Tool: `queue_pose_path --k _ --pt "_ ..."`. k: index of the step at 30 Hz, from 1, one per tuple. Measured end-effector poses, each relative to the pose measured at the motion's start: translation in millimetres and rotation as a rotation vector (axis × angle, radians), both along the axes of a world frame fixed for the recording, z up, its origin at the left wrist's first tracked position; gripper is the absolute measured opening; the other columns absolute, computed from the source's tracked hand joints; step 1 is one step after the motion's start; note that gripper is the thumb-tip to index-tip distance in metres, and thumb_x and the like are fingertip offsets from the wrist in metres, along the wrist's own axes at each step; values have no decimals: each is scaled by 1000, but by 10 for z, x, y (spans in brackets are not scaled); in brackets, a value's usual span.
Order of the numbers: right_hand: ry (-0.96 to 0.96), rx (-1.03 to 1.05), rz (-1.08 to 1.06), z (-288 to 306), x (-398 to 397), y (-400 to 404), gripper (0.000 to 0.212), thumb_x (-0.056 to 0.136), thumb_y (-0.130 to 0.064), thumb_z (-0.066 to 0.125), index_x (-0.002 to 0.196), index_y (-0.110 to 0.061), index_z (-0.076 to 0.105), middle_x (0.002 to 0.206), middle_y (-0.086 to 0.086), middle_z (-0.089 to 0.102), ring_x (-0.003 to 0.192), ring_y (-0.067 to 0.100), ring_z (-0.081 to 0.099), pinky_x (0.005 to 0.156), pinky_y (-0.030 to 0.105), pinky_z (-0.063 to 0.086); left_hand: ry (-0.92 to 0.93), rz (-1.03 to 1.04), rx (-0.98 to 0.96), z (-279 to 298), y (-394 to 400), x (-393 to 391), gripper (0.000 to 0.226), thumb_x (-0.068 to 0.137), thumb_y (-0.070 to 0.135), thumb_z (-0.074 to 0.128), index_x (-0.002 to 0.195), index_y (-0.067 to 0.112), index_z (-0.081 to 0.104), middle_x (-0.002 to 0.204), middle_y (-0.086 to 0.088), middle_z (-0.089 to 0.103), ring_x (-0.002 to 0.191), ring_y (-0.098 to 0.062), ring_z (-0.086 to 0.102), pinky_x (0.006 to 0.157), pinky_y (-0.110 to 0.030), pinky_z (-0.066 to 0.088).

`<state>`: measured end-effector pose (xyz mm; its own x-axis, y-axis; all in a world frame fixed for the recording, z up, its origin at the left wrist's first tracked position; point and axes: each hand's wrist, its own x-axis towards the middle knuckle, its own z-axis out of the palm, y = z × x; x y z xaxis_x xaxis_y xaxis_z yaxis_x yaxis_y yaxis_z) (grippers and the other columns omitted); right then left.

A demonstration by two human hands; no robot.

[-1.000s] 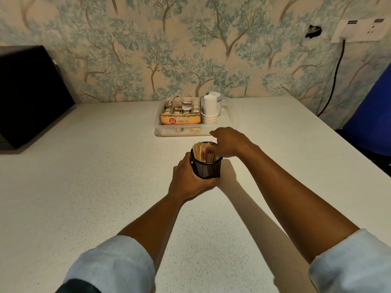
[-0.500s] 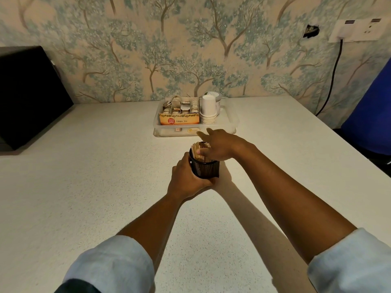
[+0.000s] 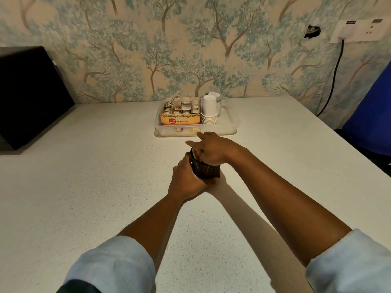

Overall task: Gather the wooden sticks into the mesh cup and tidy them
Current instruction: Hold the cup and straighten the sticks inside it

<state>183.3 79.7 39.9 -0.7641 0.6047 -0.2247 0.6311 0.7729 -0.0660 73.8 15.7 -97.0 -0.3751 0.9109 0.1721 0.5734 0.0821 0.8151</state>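
Fingers of the right hand now lie extended over the mesh cup, covering the wooden sticks exposed earlier. Left hand wraps the cup, which is now tilted, on the worktop.

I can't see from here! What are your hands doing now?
Left hand grips black mesh cup. Right hand covers its top, sticks hidden. Nothing blocking.

Office pantry: tea box, paper cups, white counter.
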Motion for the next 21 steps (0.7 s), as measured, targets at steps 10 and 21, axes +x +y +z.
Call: queue_pose_path --k 10,21 --pt "10 45 -56 10 47 71 60 98 -24 38 154 -31 17 163 8 7 148 32 7 116 50 26 16 2 6 -13 -1 -10 106 41 71 85 131 44 36 122 16 60 112 -14 60 92 -37 58" --pt "464 -347 -302 -88 250 266 73 89 -63 49 150 -29 30 150 1 43 136 25 42 108 40 37 75 -8 5 7 -22 11 112 48 79 80 140 36 35 138 9 57 120 -15 56 96 -30 53"
